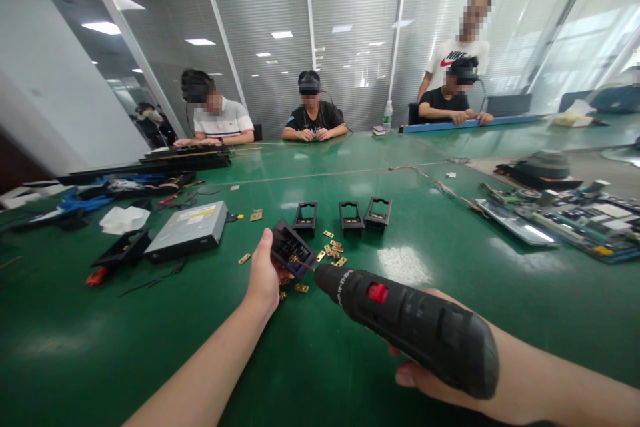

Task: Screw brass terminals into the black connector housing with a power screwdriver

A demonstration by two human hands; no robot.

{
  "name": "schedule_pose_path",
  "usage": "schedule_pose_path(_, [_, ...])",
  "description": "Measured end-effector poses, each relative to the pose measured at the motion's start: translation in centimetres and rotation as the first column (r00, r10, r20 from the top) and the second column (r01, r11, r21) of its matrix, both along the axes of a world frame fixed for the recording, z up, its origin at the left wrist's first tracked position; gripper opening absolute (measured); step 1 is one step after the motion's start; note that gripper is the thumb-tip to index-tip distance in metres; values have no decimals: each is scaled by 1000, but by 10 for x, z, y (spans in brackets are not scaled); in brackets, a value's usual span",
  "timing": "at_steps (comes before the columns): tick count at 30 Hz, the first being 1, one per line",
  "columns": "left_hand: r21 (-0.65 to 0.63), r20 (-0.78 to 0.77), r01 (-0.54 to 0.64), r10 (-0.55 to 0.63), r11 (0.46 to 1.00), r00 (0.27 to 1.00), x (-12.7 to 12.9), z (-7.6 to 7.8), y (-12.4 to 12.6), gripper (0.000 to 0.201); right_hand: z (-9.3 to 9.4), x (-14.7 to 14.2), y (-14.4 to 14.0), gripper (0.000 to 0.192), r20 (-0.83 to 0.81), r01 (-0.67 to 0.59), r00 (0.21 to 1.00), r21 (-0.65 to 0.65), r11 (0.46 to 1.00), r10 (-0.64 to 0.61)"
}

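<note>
Head view: our left hand (265, 273), curled closed, holds the black housing (293, 250) by its left side. Our right hand (425, 383), partly hidden, grips the power driver (405, 317); its long axis points forward-left, bit (307, 266) directed at the housing. We cannot confirm contact.

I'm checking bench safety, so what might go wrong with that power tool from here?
The black housing appears held only by the left hand, so it might twist if the bit of the drill catches. The bit points toward that hand's side, so a slip could nick it. Loose brass pieces lie close by and might scatter.
</note>
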State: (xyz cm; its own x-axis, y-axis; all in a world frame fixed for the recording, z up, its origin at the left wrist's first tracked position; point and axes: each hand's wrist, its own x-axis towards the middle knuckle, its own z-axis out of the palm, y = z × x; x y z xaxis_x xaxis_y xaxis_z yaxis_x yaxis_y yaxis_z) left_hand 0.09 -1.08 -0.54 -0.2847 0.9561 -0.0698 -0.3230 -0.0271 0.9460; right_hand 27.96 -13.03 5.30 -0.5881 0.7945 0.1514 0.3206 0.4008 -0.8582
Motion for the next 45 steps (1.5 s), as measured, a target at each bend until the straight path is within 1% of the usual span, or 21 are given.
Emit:
schedule_pose_path(4, [1, -1, 8, -8, 1000, 1000, 0, -1, 1, 52, 2, -2, 0, 21, -29, -23, 999, -53, 998, 22])
schedule_pose_path(8, [-14, -16, 14, -14, 1000, 1000, 1, 0, 1, 55, 1, 0, -1, 20, -13, 9, 1000, -40, 999, -10])
schedule_pose_path(12, [-9, -32, 11, -11, 1000, 999, 1, 0, 1, 57, 3, 0, -1, 19, 4, -5, 1000, -26, 1000, 5])
schedule_pose_path(17, [-28, -59, 4, -5, 1000, 998, 1, 0, 1, 58, 4, -3, 0, 20, -56, -24, 998, -115, 993, 18])
schedule_pose_path(20, [-40, -58, 9, -12, 999, 998, 0, -1, 0, 60, 2, -2, -1, 19, -51, -6, 999, -75, 997, 2])
schedule_pose_path(24, [-12, -51, 2, -2, 1000, 999, -1, -2, 1, 58, -1, 0, -2, 21, -27, 12, 1000, 4, 1000, -12])
schedule_pose_path(28, [-5, -45, 1, -1, 1000, 999, -1, -3, 1, 59, 1, -2, -1, 18, -46, -8, 999, -15, 1000, 7])
schedule_pose_path(34, [-4, -71, -1, 1, 1000, 997, 0, -3, 1, 62, 4, -4, 1, 19, -93, -26, 995, -61, 998, 20])
schedule_pose_path(40, [53, -75, -3, 7, 999, 997, -1, -4, 2, 59, 2, -4, 0, 19, -54, 36, 998, 25, 999, -35])
schedule_pose_path(45, [51, -76, -1, 5, 999, 997, -2, -6, 3, 58, 0, -3, 1, 19, -45, 30, 999, 44, 999, -28])
